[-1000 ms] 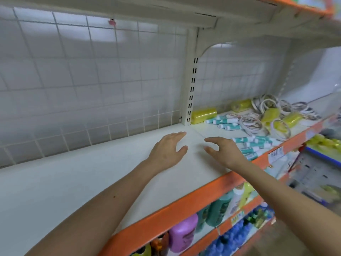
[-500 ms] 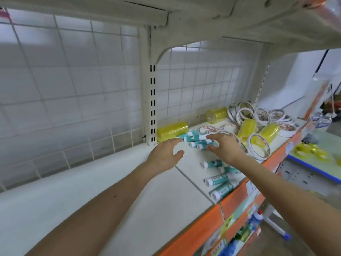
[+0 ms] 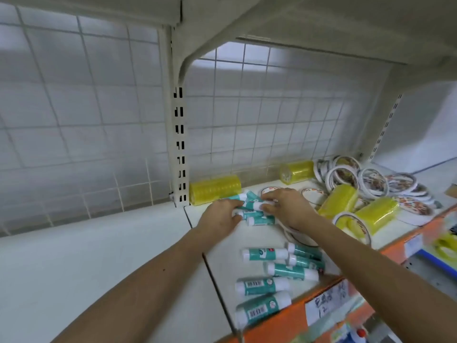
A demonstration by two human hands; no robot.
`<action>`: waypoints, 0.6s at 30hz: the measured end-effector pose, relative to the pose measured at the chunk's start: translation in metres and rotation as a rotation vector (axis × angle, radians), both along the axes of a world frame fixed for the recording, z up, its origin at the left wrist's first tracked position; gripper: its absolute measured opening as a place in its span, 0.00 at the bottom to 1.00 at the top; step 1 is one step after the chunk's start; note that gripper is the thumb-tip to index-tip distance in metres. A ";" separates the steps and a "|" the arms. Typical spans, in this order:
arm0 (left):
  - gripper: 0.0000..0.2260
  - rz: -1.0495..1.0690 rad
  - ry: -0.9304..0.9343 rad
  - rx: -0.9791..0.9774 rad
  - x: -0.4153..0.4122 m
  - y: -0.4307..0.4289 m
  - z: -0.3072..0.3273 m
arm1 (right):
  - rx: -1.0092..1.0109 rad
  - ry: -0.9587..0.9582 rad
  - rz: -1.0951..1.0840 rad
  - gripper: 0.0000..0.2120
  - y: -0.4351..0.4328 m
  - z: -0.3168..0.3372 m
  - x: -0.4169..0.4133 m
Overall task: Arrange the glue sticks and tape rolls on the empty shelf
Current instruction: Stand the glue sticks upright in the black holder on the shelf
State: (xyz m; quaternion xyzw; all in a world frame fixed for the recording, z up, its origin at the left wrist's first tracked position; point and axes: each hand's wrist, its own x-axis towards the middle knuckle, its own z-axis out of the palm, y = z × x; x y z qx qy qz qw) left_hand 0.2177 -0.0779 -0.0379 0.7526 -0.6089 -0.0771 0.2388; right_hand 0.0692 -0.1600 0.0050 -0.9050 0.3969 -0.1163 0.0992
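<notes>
At rear of right bay (image 3: pixel 226 267), left hand (image 3: pixel 217 217) and right hand (image 3: pixel 290 209) curl fingers round a bunch of glue sticks (image 3: pixel 258 220) from both sides, presumably to carry several at once to empty shelf (image 3: pixel 99 263).

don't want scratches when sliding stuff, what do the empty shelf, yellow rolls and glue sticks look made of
Empty shelf: probably painted metal, matte off-white, with a thin seam. Yellow rolls: likely tape in glossy see-through yellow plastic; ring lines show. Glue sticks: smooth plastic tubes, white caps, teal printed labels.
</notes>
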 end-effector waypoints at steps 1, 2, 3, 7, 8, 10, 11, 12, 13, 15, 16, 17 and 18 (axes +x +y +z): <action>0.17 0.012 -0.006 -0.012 -0.001 -0.002 0.000 | -0.015 0.007 0.021 0.15 -0.002 0.000 -0.002; 0.17 0.021 -0.012 -0.018 -0.002 -0.003 -0.001 | -0.032 0.019 0.045 0.14 -0.004 -0.002 -0.002; 0.17 0.026 -0.013 -0.020 -0.003 -0.004 -0.001 | -0.046 0.023 0.065 0.13 -0.006 -0.003 -0.003; 0.16 0.052 0.018 -0.033 -0.007 -0.005 -0.003 | -0.050 -0.008 0.105 0.13 -0.012 -0.008 -0.004; 0.15 0.060 0.019 -0.037 -0.008 -0.005 -0.004 | -0.050 -0.012 0.108 0.13 -0.014 -0.010 -0.004; 0.13 0.080 0.018 -0.053 -0.009 -0.004 -0.005 | -0.048 -0.035 0.117 0.14 -0.017 -0.011 -0.005; 0.12 0.088 0.024 -0.068 -0.009 -0.002 -0.005 | -0.044 -0.052 0.120 0.14 -0.018 -0.012 -0.005; 0.12 0.091 0.034 -0.086 -0.009 0.000 -0.005 | -0.040 -0.068 0.123 0.14 -0.018 -0.012 -0.004; 0.12 0.092 0.046 -0.100 -0.007 0.002 -0.005 | -0.031 -0.081 0.120 0.14 -0.018 -0.011 -0.004; 0.12 0.110 0.072 -0.123 -0.004 0.009 -0.002 | 0.009 -0.134 0.121 0.13 -0.017 -0.006 -0.002; 0.11 0.128 0.086 -0.136 -0.001 0.014 0.000 | 0.031 -0.177 0.125 0.13 -0.016 -0.004 0.000; 0.11 0.150 0.099 -0.148 0.002 0.020 0.002 | 0.049 -0.214 0.125 0.13 -0.014 -0.001 0.002; 0.11 0.171 0.107 -0.159 0.006 0.026 0.005 | 0.060 -0.240 0.124 0.13 -0.012 0.001 0.005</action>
